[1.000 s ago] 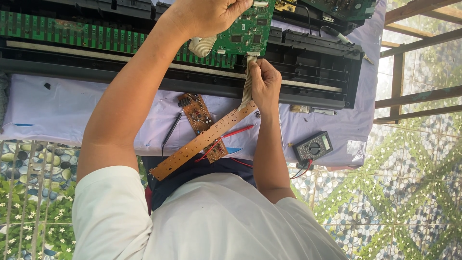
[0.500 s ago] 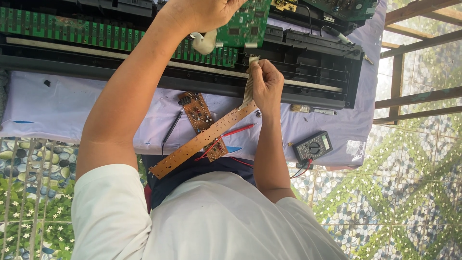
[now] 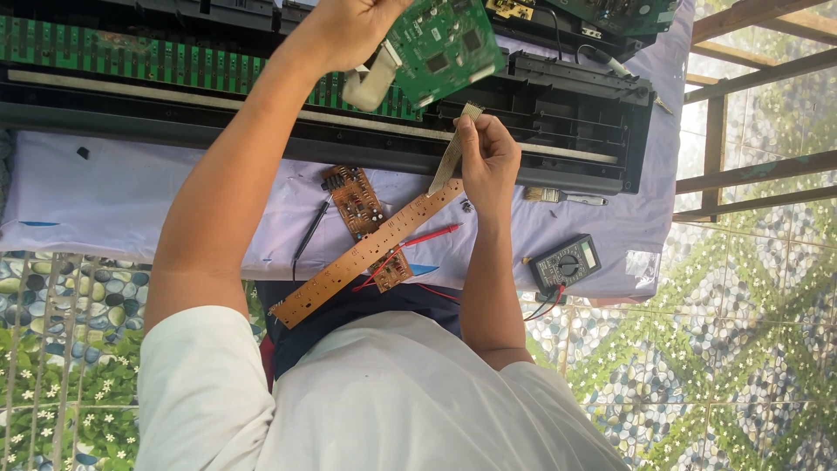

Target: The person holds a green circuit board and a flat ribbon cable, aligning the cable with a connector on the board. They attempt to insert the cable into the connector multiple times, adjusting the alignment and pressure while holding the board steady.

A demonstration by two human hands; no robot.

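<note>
Risk, ribbon cable: the flat ribbon cable (image 3: 450, 155) is pinched near its free end while its lower end appears to join the long brown strip board (image 3: 366, 255). A hard pull could, in my judgement, crease the cable or tear it at that joint.
Risk, green board: the green circuit board (image 3: 443, 42) is held in the air by one edge. A loose grip could drop it onto the open black keyboard case (image 3: 558, 113) below.
Risk, loose parts: the small brown circuit board (image 3: 353, 202) and the red probe (image 3: 418, 239) lie close to the strip board. A sweep of the forearm could push them off the tabletop (image 3: 105, 201).
Left hand: the left hand (image 3: 349, 30) is closed on the edge of the green circuit board, raised above the case. A short pale cable curls just below its fingers.
Right hand: the right hand (image 3: 490, 161) is narrowed to a pinch, thumb and fingers pressed on the upper end of the ribbon cable, in front of the case.
Location, ribbon cable: runs diagonally from the right hand down to the strip board.
Nearby: a multimeter (image 3: 567, 262) and a small brush (image 3: 562, 197) lie to the right on the lilac cloth.
</note>
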